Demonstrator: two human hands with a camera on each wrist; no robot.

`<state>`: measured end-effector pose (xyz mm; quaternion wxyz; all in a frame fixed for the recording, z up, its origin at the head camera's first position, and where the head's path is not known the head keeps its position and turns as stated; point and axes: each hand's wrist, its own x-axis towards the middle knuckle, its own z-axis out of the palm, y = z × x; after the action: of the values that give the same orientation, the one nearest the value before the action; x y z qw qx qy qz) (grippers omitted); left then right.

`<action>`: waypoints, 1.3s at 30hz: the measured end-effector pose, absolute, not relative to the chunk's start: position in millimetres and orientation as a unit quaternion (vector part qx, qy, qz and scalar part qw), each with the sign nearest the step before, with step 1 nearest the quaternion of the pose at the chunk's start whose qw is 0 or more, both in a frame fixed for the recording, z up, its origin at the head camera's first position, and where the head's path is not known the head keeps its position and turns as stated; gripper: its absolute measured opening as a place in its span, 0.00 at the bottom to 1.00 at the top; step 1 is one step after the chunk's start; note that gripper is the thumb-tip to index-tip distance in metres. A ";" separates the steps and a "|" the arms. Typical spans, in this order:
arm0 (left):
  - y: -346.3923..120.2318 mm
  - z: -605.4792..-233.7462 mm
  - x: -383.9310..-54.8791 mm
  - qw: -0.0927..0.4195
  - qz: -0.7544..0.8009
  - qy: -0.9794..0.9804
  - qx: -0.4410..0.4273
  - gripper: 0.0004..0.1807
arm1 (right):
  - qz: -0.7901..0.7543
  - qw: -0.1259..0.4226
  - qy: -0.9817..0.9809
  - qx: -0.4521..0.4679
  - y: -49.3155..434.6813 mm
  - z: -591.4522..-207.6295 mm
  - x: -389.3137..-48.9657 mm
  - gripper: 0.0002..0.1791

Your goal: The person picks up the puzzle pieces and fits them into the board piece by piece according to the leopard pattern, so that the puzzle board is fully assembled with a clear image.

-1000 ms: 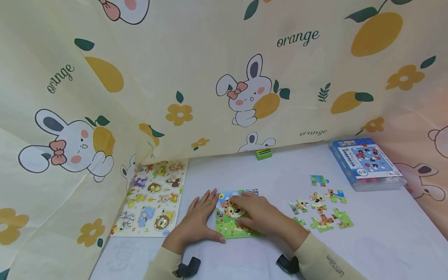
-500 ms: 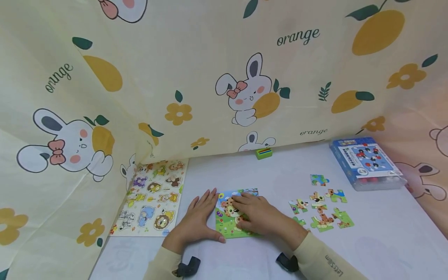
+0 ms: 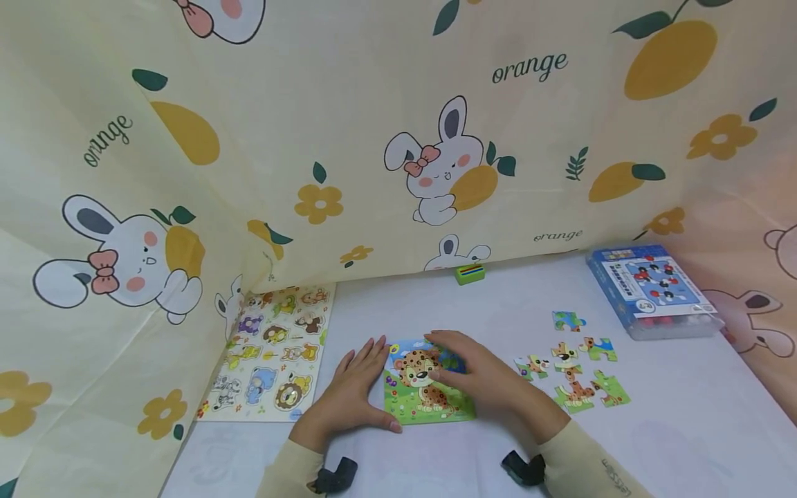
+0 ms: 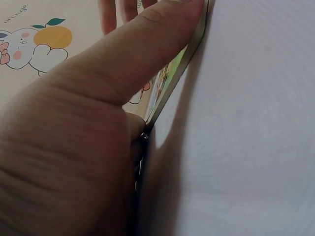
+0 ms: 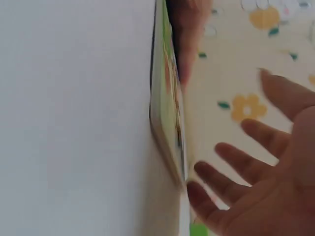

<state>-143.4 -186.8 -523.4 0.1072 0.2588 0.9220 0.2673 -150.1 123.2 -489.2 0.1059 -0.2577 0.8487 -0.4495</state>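
Observation:
A small square leopard puzzle board lies flat on the white table. My left hand rests at its left side, fingers straight, with the thumb along the near edge. Over the board's right part hovers my right hand, hiding the upper right corner. In the right wrist view, that hand's fingers are spread and hold nothing, beside the board's edge. Several loose jigsaw pieces with leopard parts lie to the right of the board.
An animal sticker sheet lies to the left. A blue-lidded box stands at the back right. A green sharpener-like block sits by the patterned curtain, which walls off the back and sides of the table.
My right hand has lifted off the middle of the picture and shifted right, uncovering the leopard's face and body. The left hand has stayed put.

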 end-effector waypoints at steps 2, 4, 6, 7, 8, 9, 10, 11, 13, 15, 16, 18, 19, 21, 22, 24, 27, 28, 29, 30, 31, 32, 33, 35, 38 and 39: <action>-186.4 -522.9 -143.3 0.110 0.267 0.922 0.257 0.81 | -0.496 0.085 0.831 -0.238 134.9 -488.9 -151.5 0.34; -186.3 -522.8 -143.1 0.110 0.267 0.923 0.256 0.81 | -0.527 0.065 0.819 -0.216 147.8 -487.8 -152.8 0.32; -186.1 -522.6 -142.9 0.111 0.266 0.923 0.254 0.81 | -0.555 0.047 0.806 -0.200 162.1 -485.9 -153.6 0.29; -186.0 -522.3 -142.6 0.110 0.267 0.923 0.254 0.81 | -0.568 0.039 0.799 -0.194 169.5 -484.6 -154.0 0.28; -185.8 -522.2 -142.6 0.110 0.267 0.923 0.253 0.81 | -0.581 0.033 0.792 -0.187 176.8 -482.9 -154.3 0.27; -185.6 -522.2 -142.5 0.110 0.267 0.923 0.253 0.81 | -0.593 0.028 0.784 -0.182 184.3 -481.5 -154.7 0.26; -185.4 -521.9 -142.4 0.109 0.268 0.923 0.253 0.81 | -0.607 0.024 0.774 -0.179 191.4 -479.5 -154.8 0.25; -185.3 -522.1 -142.6 0.110 0.268 0.923 0.253 0.81 | -0.617 0.020 0.766 -0.181 198.4 -477.9 -154.8 0.25; -185.1 -522.4 -142.8 0.110 0.268 0.923 0.253 0.81 | -0.646 0.015 0.742 -0.178 211.4 -474.8 -155.3 0.27; -185.2 -523.2 -143.3 0.110 0.267 0.923 0.253 0.81 | -0.677 0.012 0.714 -0.177 223.4 -471.9 -155.3 0.30; -185.2 -523.2 -143.4 0.111 0.266 0.924 0.253 0.81 | -0.691 0.008 0.701 -0.178 228.8 -470.7 -155.2 0.32; -185.5 -523.0 -143.5 0.111 0.264 0.924 0.254 0.82 | -0.723 0.000 0.670 -0.170 238.0 -468.8 -155.8 0.36; -185.5 -522.8 -143.3 0.112 0.263 0.924 0.252 0.82 | -0.734 -0.006 0.658 -0.167 242.5 -468.6 -156.0 0.37; -185.4 -522.1 -142.9 0.115 0.263 0.924 0.252 0.82 | -0.747 -0.025 0.644 -0.162 250.3 -468.6 -156.9 0.39; -185.3 -521.4 -142.5 0.116 0.263 0.924 0.251 0.82 | -0.752 -0.035 0.639 -0.159 254.0 -469.1 -157.3 0.40; -185.1 -520.3 -141.9 0.117 0.263 0.925 0.249 0.82 | -0.751 -0.061 0.640 -0.150 260.7 -470.6 -158.2 0.40; -185.0 -519.1 -141.5 0.117 0.264 0.925 0.248 0.81 | -0.722 -0.094 0.672 -0.132 270.2 -475.1 -158.9 0.37; -185.0 -518.7 -141.4 0.117 0.264 0.925 0.248 0.81 | -0.705 -0.104 0.691 -0.122 273.1 -477.1 -159.2 0.36; -185.0 -518.7 -141.5 0.117 0.264 0.925 0.248 0.81 | -0.680 -0.111 0.717 -0.108 275.8 -479.3 -159.3 0.34; -185.0 -518.8 -141.5 0.117 0.264 0.925 0.248 0.81 | -0.655 -0.113 0.740 -0.096 278.7 -481.7 -159.5 0.33; -185.0 -518.7 -141.6 0.118 0.264 0.925 0.248 0.81 | -0.636 -0.110 0.760 -0.082 281.3 -483.8 -159.7 0.33; -185.0 -518.8 -141.7 0.118 0.263 0.925 0.248 0.81 | -0.616 -0.106 0.777 -0.069 284.0 -486.3 -160.3 0.32; -184.8 -518.3 -141.8 0.120 0.263 0.925 0.248 0.82 | -0.595 -0.102 0.795 -0.056 286.7 -489.0 -161.0 0.32; -184.6 -518.3 -142.0 0.120 0.263 0.925 0.248 0.81 | -0.562 -0.089 0.821 -0.034 292.0 -495.1 -163.0 0.33; -184.3 -518.4 -142.5 0.120 0.263 0.925 0.248 0.81 | -0.548 -0.062 0.834 -0.013 298.9 -505.5 -167.3 0.35; -184.4 -518.6 -142.6 0.120 0.263 0.925 0.248 0.82 | -0.544 -0.055 0.837 -0.007 300.1 -508.0 -168.4 0.35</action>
<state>-142.6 -184.4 -518.6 0.1202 0.2477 0.9247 0.2630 -168.4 300.1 -508.0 -0.0546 -0.0075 0.8373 -0.5439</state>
